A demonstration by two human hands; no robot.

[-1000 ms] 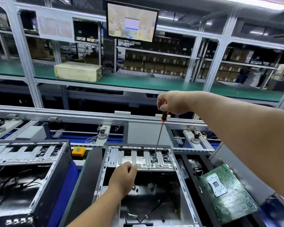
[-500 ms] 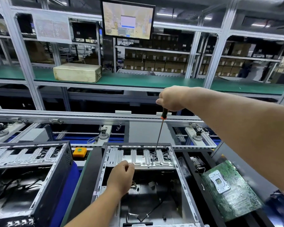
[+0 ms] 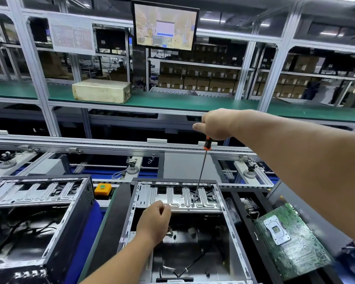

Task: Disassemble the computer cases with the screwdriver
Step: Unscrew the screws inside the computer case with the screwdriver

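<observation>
1. The screwdriver [image 3: 201, 173] stands nearly upright over the middle computer case [image 3: 178, 201]. Its tip is down on the ribbed metal plate [image 3: 178, 198] at the far end of the case, towards the plate's right side. Whether the tip sits in a screw head is too small to tell.
2. The right hand [image 3: 215, 124] has its grip curled closed around the top of the orange-and-black handle. The long thin shaft looks stiff but slim, so pushing straight down its length should keep it from slipping sideways.
3. The left hand [image 3: 155, 222] lies at the near edge of the plate with the fingers bent. Whether its grip pinches anything cannot be told.
4. The case looks like thin sheet steel: rigid and fairly heavy, with sharp stamped edges. The folded rim is probably the safest place to hold.
5. The plate is likely light, and best steadied at its near edge.
6. A green circuit board [image 3: 291, 240] lies just right of the case. It looks fragile, so handle it by its edges.
7. A second case [image 3: 39, 201] stands to the left.
</observation>
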